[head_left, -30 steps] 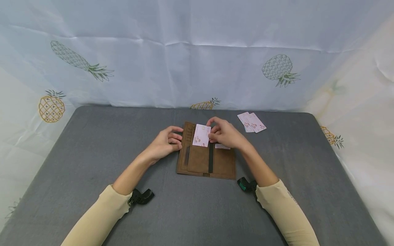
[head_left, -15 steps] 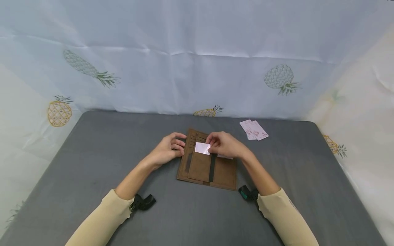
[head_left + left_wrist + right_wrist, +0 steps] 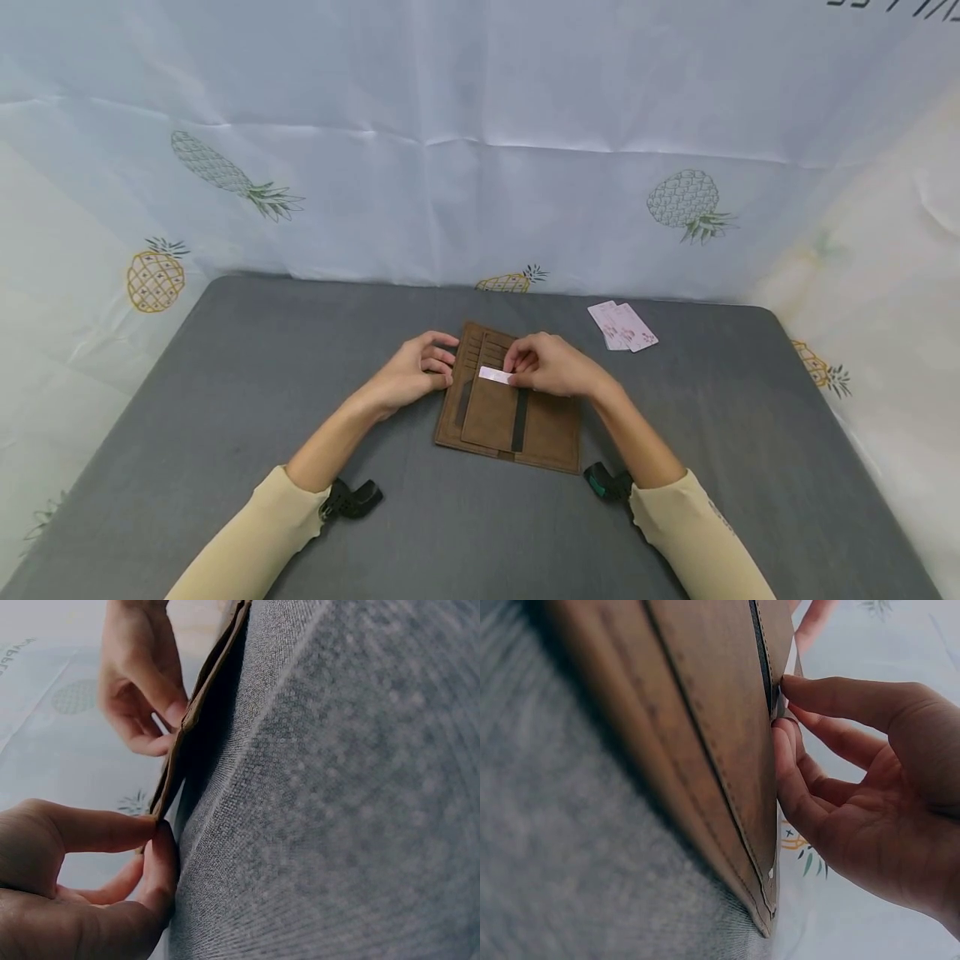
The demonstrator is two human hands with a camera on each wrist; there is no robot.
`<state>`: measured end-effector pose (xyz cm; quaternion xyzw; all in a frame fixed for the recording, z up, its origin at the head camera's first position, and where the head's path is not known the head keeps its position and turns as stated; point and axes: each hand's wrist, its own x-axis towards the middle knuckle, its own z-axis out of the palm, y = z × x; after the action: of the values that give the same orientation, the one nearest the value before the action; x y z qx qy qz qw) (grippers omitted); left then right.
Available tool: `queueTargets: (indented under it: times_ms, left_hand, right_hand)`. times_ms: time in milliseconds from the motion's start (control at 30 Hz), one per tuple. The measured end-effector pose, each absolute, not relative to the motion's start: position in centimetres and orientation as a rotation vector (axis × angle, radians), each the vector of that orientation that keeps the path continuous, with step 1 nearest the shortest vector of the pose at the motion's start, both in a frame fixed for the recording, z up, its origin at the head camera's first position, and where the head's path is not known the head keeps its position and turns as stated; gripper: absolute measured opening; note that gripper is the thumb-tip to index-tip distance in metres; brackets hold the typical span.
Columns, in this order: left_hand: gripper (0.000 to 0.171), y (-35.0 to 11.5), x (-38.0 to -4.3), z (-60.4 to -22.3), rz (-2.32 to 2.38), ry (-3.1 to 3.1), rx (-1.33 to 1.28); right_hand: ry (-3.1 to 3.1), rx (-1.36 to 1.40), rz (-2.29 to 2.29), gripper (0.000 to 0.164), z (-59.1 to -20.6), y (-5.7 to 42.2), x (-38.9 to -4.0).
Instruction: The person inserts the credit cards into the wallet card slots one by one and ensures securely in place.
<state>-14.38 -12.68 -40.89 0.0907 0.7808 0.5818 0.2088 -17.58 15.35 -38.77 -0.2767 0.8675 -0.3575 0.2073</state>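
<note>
An open brown wallet with a dark band down its middle lies on the grey table in the head view. My left hand pinches the wallet's left edge between thumb and fingers, as the left wrist view shows. With thumb and fingertips, my right hand pinches a pale pink card, whose lower part sits inside a pocket of the wallet's left side. Only a narrow strip of that card shows above the pocket edge. The right hand covers the upper part of the wallet's right side.
Several pink printed cards lie overlapping at the table's back right. Behind the grey table hangs a pale curtain with pineapple prints. Black wrist devices sit at both sleeve cuffs.
The card in my right hand has slid down into the wallet pocket, from nearly whole to a thin strip. My left hand stays at the wallet's edge. The head view has shifted slightly.
</note>
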Motion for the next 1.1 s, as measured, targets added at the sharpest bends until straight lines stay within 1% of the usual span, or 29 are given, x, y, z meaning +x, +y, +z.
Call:
queueTargets:
  times_ms: [367, 500, 633, 767, 967, 1100]
  left_hand:
    - [0.058, -12.4, -14.4, -41.1, 1.636, 2.162, 0.259]
    - [0.058, -12.5, -14.3, -41.2, 1.638, 2.163, 0.259]
    - [0.058, -12.6, -14.3, -41.2, 1.634, 2.169, 0.264]
    - [0.058, -12.7, -14.2, -41.2, 1.626, 2.177, 0.258]
    - [0.057, -12.8, -14.2, -41.1, 1.628, 2.183, 0.263]
    - [0.056, -12.7, -14.2, -41.0, 1.636, 2.173, 0.272]
  right_hand:
    - [2.431, -0.765, -0.996, 0.006, -38.8, 15.5, -17.4]
    - [2.401, -0.754, -1.025, 0.013, -38.6, 16.2, -17.8]
    - [2.417, -0.709, -1.062, 0.024, -38.1, 17.9, -18.6]
    - [2.541, -0.570, -1.057, 0.033, -37.4, 20.6, -19.4]
    - [2.788, -0.250, -0.941, 0.051, -37.1, 25.5, -20.1]
    - [2.881, -0.140, -0.815, 0.059, -37.2, 27.8, -20.4]
